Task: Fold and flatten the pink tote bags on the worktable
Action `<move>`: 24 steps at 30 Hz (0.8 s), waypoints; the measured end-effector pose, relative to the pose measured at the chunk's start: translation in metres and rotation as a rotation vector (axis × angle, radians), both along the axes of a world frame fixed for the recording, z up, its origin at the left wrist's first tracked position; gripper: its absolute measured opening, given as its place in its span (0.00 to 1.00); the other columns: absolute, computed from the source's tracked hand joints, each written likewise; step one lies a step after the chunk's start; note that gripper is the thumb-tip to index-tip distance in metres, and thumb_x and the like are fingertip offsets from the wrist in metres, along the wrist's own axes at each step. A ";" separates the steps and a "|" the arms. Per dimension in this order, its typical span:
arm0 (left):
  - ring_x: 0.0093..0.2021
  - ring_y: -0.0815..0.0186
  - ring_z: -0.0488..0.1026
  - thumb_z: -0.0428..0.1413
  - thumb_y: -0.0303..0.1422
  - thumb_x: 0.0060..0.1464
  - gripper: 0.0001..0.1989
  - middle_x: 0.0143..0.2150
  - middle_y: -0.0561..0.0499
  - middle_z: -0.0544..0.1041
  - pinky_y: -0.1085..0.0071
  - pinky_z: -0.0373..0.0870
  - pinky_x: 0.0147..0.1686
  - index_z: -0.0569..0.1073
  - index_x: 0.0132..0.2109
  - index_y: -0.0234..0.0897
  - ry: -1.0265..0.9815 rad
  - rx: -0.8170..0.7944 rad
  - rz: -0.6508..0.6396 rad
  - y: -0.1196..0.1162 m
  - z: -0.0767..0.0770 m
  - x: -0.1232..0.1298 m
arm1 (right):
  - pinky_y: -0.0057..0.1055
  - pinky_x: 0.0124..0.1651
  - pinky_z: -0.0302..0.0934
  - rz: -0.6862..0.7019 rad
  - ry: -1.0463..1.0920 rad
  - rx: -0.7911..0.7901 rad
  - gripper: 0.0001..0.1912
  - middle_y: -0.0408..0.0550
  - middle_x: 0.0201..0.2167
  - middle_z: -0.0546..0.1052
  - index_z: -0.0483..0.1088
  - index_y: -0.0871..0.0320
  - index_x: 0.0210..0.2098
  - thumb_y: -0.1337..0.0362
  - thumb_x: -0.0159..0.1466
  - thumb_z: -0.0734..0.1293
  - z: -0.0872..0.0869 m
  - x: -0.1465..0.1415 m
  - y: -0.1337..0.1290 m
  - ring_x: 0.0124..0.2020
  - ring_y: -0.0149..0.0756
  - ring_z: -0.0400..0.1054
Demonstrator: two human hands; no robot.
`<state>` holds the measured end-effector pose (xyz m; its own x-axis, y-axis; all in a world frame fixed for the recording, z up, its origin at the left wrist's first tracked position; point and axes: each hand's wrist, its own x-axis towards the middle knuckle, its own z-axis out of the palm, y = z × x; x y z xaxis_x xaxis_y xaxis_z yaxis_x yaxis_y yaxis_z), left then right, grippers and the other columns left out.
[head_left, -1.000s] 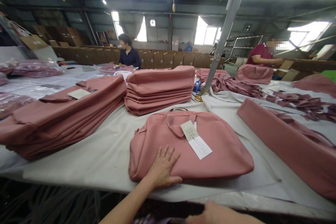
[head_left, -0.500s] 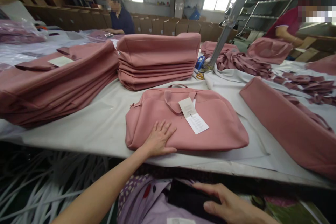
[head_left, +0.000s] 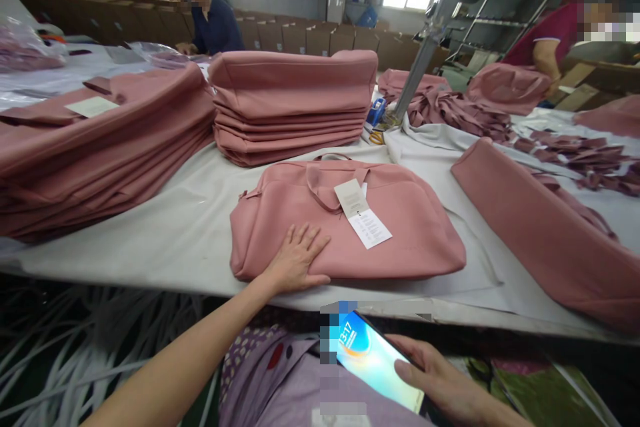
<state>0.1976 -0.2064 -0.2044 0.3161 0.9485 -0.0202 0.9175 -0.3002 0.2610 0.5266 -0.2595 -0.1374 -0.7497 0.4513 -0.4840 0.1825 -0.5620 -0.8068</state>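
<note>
A pink bag (head_left: 400, 213) lies flat on the white-covered table (head_left: 165, 227), its handle at the top and paper tags (head_left: 369, 227) spread open on its front. My left hand (head_left: 297, 260) rests with spread fingers on the bag's lower left part. Below the table edge, over my lap, my right hand (head_left: 425, 373) holds a phone (head_left: 377, 360) by its lower end, thumb on the front. The phone's screen is lit.
Stacks of pink bags stand at the left (head_left: 115, 153) and back middle (head_left: 295, 100). Another bag (head_left: 545, 233) lies right. Yellow scissors (head_left: 376, 137) lie near a metal post (head_left: 420, 67). Two people work beyond: one in navy (head_left: 217, 23), one in dark red (head_left: 547, 33).
The phone's screen has lit up and now shows. The view has shifted slightly. My left hand stays on the bag.
</note>
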 end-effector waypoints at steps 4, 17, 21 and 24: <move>0.69 0.41 0.39 0.49 0.62 0.49 0.45 0.70 0.38 0.48 0.42 0.32 0.64 0.50 0.68 0.46 0.002 0.005 -0.002 0.000 0.000 0.000 | 0.40 0.58 0.55 0.002 0.007 -0.015 0.30 0.51 0.56 0.69 0.61 0.55 0.61 0.50 0.64 0.66 -0.003 0.003 0.002 0.57 0.47 0.62; 0.69 0.41 0.42 0.49 0.63 0.48 0.46 0.70 0.40 0.49 0.41 0.39 0.64 0.48 0.68 0.48 0.046 0.008 0.008 -0.001 0.004 0.000 | 0.32 0.31 0.62 0.832 -0.551 1.047 0.14 0.53 0.34 0.78 0.73 0.57 0.44 0.63 0.61 0.61 0.046 -0.058 0.022 0.32 0.45 0.72; 0.68 0.40 0.44 0.51 0.60 0.49 0.45 0.70 0.40 0.51 0.40 0.41 0.63 0.49 0.68 0.46 0.057 0.042 -0.013 0.000 0.001 -0.001 | 0.31 0.24 0.62 1.049 -0.591 1.250 0.12 0.55 0.29 0.78 0.74 0.61 0.40 0.69 0.57 0.64 -0.002 -0.105 0.007 0.28 0.47 0.74; 0.68 0.41 0.46 0.49 0.60 0.51 0.43 0.69 0.41 0.52 0.40 0.42 0.62 0.49 0.68 0.47 0.065 0.085 -0.025 0.001 -0.009 -0.004 | 0.32 0.23 0.64 1.158 -0.582 1.314 0.10 0.54 0.28 0.79 0.74 0.59 0.40 0.70 0.60 0.63 -0.039 -0.125 -0.004 0.25 0.46 0.74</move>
